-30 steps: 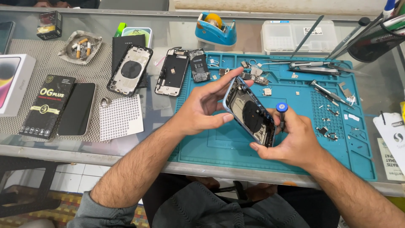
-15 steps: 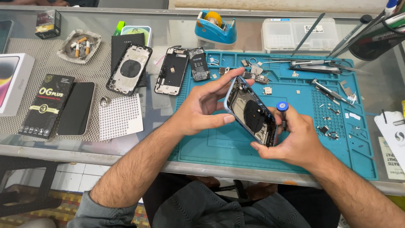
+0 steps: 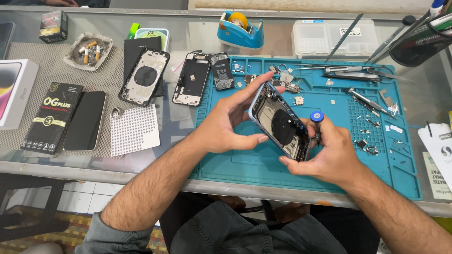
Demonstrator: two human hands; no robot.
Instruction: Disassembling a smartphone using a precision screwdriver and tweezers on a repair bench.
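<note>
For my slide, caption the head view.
Both hands tilt a blue phone housing above a teal repair mat, right hand gripping a screwdriver.

Both bare forearms reach in from below, sleeves pushed up near the elbows, and angle toward each other. The left hand (image 3: 226,124) is cupped, thumb stretched flat along the bottom, fingers curling up over the top in a wide pinch. The right hand (image 3: 329,153) sits lower, knuckles outward, fingers wrapped inward in a closed grip, wrist bent slightly.
</note>
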